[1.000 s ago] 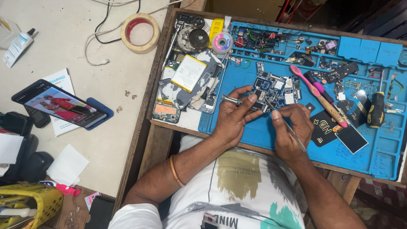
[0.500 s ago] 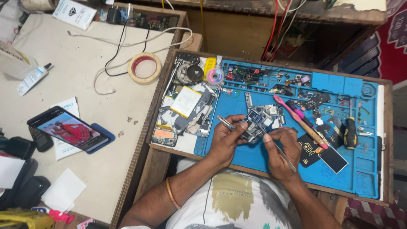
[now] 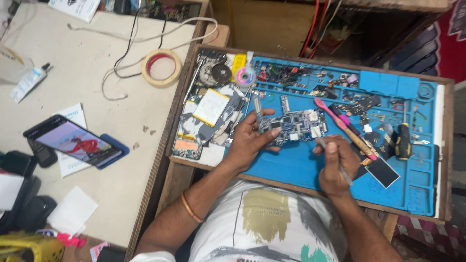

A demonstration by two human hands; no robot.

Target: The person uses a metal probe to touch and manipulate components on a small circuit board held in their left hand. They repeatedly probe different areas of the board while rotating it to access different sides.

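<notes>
My left hand (image 3: pixel 250 139) grips a small blue phone circuit board (image 3: pixel 293 127) by its left end, just above a blue silicone work mat (image 3: pixel 301 165). My right hand (image 3: pixel 335 162) holds a thin metal tool (image 3: pixel 335 157) like a pen, with its tip touching the board's right edge. Both hands are over the middle of the mat. An orange bangle (image 3: pixel 190 208) circles my left forearm.
A pink toothbrush (image 3: pixel 344 127), a black-handled screwdriver (image 3: pixel 403 140), a dark flat screen piece (image 3: pixel 383 171) and several small parts lie on the mat. Phone parts and a battery (image 3: pixel 209 107) sit at its left. On the table at left are a lit phone (image 3: pixel 73 141), a tape roll (image 3: pixel 161 67) and cables.
The view has shifted and drawn closer. My left hand has lifted the circuit board clear of the parts pile, and my right hand's tool tip has come to the board's right edge.
</notes>
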